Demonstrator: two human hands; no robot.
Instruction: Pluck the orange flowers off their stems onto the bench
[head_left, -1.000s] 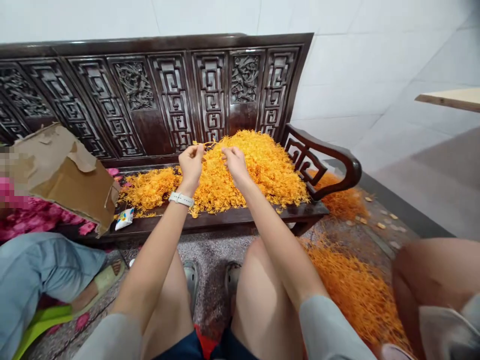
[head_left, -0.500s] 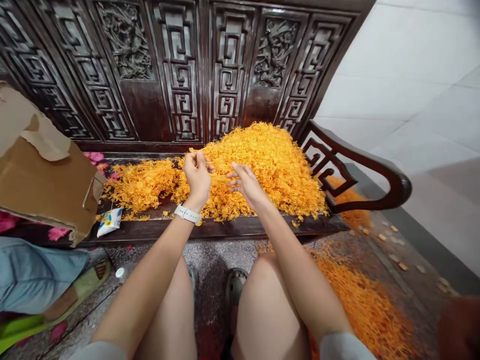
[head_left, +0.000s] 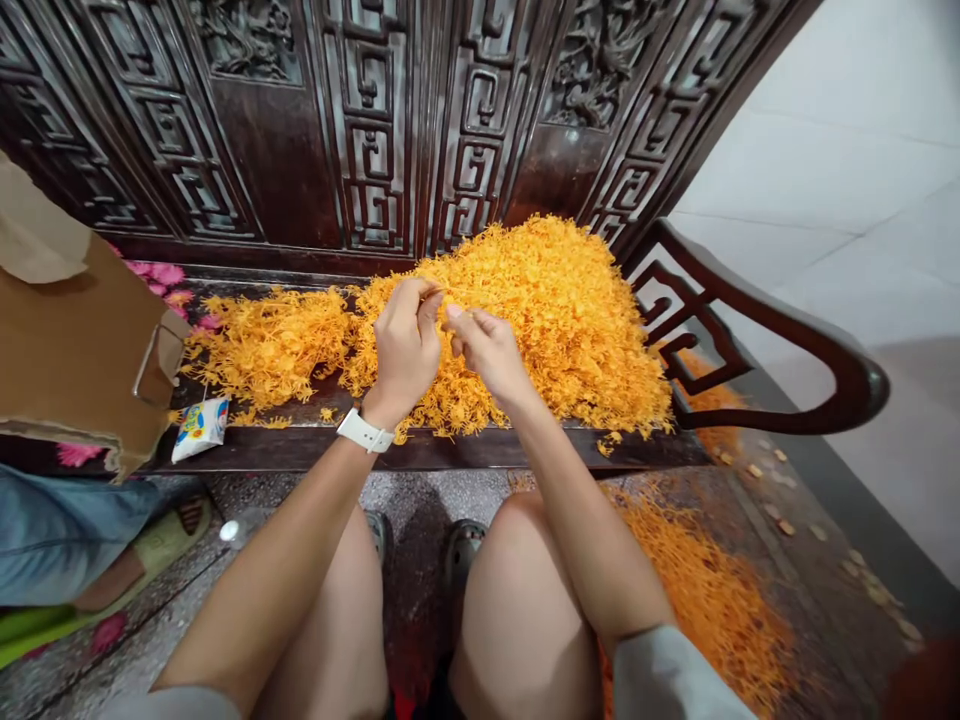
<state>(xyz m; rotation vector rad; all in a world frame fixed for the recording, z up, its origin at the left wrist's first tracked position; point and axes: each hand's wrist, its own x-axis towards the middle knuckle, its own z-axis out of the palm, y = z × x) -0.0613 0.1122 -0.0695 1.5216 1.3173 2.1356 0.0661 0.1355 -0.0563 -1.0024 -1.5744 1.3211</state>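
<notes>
A big heap of orange strands point(head_left: 547, 310) lies on the seat of a dark carved wooden bench point(head_left: 420, 450). A flatter patch of the same orange strands point(head_left: 270, 345) spreads to its left. My left hand point(head_left: 405, 345), with a white watch on the wrist, hovers over the heap's left edge with fingers curled and thumb pinched to fingertips on a thin orange strand. My right hand point(head_left: 487, 350) is right beside it, fingertips meeting the left hand's and pinching the same strand.
A torn cardboard box point(head_left: 75, 340) sits on the bench at left, a small white packet point(head_left: 196, 428) beside it. More orange strands point(head_left: 705, 590) cover the floor at right. Another person's leg in blue cloth point(head_left: 60, 530) is at lower left. The bench armrest point(head_left: 757, 340) curves at right.
The view has tilted down and closer to the bench. My hands, half a second ago apart with the right one open, have come together and both pinch at one spot.
</notes>
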